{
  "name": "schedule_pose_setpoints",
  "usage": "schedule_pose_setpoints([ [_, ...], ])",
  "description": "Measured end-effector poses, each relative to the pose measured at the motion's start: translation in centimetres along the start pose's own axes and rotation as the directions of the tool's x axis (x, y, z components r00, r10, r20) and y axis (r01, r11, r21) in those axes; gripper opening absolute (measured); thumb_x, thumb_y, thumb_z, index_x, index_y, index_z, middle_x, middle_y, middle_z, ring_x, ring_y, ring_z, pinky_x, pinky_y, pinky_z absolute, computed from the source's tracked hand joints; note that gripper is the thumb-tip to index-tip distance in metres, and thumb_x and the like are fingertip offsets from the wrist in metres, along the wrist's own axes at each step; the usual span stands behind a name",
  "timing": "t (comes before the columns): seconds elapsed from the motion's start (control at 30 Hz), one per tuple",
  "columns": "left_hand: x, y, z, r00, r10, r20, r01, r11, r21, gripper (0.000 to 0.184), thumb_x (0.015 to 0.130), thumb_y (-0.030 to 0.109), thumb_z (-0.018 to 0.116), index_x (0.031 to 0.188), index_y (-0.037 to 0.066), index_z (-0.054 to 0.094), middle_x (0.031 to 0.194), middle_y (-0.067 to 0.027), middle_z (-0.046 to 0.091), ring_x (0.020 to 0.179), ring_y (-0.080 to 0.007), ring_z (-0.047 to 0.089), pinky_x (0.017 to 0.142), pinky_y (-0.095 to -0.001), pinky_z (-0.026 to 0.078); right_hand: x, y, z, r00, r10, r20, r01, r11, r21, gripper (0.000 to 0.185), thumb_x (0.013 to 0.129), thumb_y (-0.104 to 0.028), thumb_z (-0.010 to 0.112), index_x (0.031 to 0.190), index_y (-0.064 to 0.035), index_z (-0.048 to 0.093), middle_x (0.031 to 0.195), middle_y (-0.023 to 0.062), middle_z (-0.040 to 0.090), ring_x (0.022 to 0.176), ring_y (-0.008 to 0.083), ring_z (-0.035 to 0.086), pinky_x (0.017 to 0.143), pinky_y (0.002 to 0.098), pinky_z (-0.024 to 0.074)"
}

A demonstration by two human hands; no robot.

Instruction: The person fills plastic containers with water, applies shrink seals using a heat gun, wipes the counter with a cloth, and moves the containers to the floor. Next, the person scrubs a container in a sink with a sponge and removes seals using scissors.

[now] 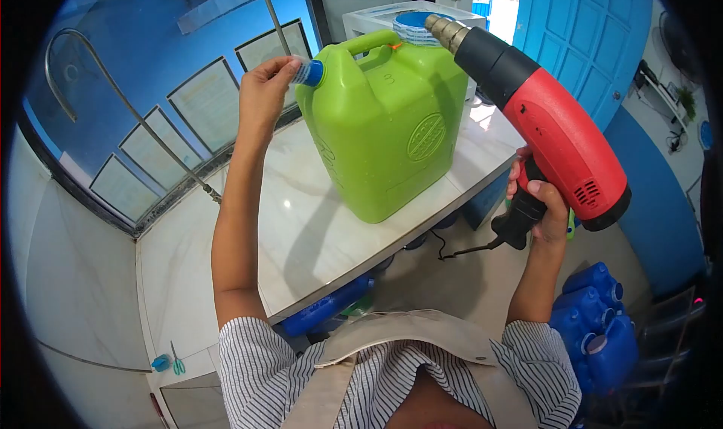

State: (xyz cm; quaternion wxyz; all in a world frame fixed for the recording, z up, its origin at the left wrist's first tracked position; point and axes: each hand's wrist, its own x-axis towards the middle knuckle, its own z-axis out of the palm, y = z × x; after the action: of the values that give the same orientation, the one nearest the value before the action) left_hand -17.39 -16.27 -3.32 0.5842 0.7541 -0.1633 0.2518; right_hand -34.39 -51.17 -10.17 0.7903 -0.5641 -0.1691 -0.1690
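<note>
A green plastic jug (376,128) stands upright on the white tiled counter (301,196). At its left a small blue cap (315,73) covers the spout. My left hand (268,83) pinches a clear printed plastic seal (300,71) at that cap. In my right hand (544,199) is a red and black heat gun (557,128), its fingers wrapped round the black handle. The gun's metal nozzle (446,33) points up and left, close to the jug's large blue lid (422,24), which has a printed plastic band around it.
A bent metal pipe (139,117) rises at the counter's left. Several blue jugs (595,316) stand on the floor at right. The gun's black cord (467,251) hangs past the counter edge. Green scissors (178,363) lie at lower left. A blue door (580,45) is behind.
</note>
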Motion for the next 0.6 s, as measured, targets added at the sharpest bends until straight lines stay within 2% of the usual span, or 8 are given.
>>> schedule_pose_setpoints([
  [0.07,-0.4,1.0,0.3,0.993,0.111,0.035,-0.114,0.988,0.102,0.024,0.084,0.021,0.064,0.094,-0.001,0.066,0.085,-0.0017,0.065,0.076,-0.0078,0.054,0.066,-0.0221,0.042,-0.4,0.1,0.2,1.0,0.027,0.012,-0.027,1.0,0.009,0.05,0.068,-0.015,0.059,0.112,0.0052,0.048,0.086,0.0123,0.056,0.072,0.0167,0.057,0.066,0.0279,0.048],
  [0.13,-0.9,2.1,0.7,0.988,0.153,0.015,-0.147,0.909,0.389,0.021,0.08,0.018,0.064,0.092,0.002,0.068,0.077,-0.0101,0.067,0.073,-0.0163,0.062,0.07,-0.0267,0.045,-0.8,0.2,0.4,0.999,0.037,0.016,-0.037,0.999,0.003,0.051,0.068,-0.015,0.059,0.113,0.0053,0.048,0.086,0.0124,0.056,0.072,0.0167,0.057,0.066,0.0279,0.0482],
  [0.27,-0.6,1.5,0.7,0.988,0.148,0.044,-0.154,0.925,0.347,0.017,0.079,0.016,0.065,0.091,0.005,0.069,0.079,-0.0106,0.065,0.075,-0.0178,0.062,0.069,-0.0283,0.045,-1.2,0.2,0.8,0.998,0.058,0.025,-0.058,0.998,-0.003,0.051,0.067,-0.015,0.059,0.112,0.0054,0.048,0.086,0.013,0.056,0.072,0.0171,0.057,0.064,0.0283,0.0488],
  [0.37,-1.2,1.7,0.6,0.965,0.262,0.019,-0.221,0.771,0.598,0.016,0.077,0.016,0.067,0.087,0.005,0.069,0.083,-0.01,0.062,0.077,-0.019,0.06,0.068,-0.03,0.046,-1.3,0.4,0.9,0.998,0.054,0.03,-0.055,0.998,0.004,0.051,0.067,-0.016,0.058,0.113,0.0057,0.049,0.09,0.0147,0.057,0.07,0.0175,0.058,0.062,0.0287,0.049],
  [0.43,-0.8,0.6,0.3,0.814,0.574,0.089,-0.436,0.502,0.747,0.016,0.075,0.018,0.069,0.085,0.005,0.068,0.089,-0.0104,0.057,0.076,-0.0214,0.059,0.068,-0.0316,0.047,-1.4,0.3,1.7,0.999,0.04,-0.006,-0.04,0.999,-0.012,0.054,0.065,-0.019,0.058,0.111,0.0072,0.049,0.09,0.0178,0.057,0.067,0.0185,0.057,0.059,0.0283,0.049],
  [0.47,-0.5,0.3,0.1,0.814,0.575,0.089,-0.436,0.503,0.746,0.016,0.075,0.018,0.069,0.085,0.005,0.068,0.089,-0.0104,0.057,0.076,-0.0214,0.059,0.068,-0.0316,0.047,-1.4,0.2,2.0,0.999,0.023,-0.042,-0.024,0.999,-0.028,0.057,0.063,-0.022,0.057,0.11,0.0088,0.049,0.09,0.0209,0.057,0.065,0.0194,0.057,0.056,0.028,0.0489],
  [0.53,0.1,-0.2,-0.2,0.956,0.279,0.093,-0.292,0.863,0.412,0.016,0.074,0.016,0.07,0.087,0.006,0.068,0.092,-0.0119,0.057,0.075,-0.0238,0.059,0.069,-0.0322,0.047,-1.6,0.2,2.1,0.999,0.021,-0.027,-0.022,0.999,-0.044,0.057,0.063,-0.021,0.057,0.11,0.0091,0.049,0.091,0.0217,0.057,0.064,0.0195,0.057,0.055,0.028,0.0491],
  [0.6,0.1,-0.5,-0.3,0.963,0.258,0.073,-0.266,0.884,0.385,0.017,0.074,0.016,0.07,0.088,0.006,0.067,0.091,-0.0118,0.057,0.076,-0.0242,0.059,0.069,-0.0321,0.047,-1.7,0.3,2.1,1.0,0.022,-0.011,-0.023,0.998,-0.059,0.057,0.062,-0.021,0.057,0.11,0.0094,0.049,0.092,0.0226,0.057,0.063,0.0196,0.057,0.054,0.028,0.0493],
])
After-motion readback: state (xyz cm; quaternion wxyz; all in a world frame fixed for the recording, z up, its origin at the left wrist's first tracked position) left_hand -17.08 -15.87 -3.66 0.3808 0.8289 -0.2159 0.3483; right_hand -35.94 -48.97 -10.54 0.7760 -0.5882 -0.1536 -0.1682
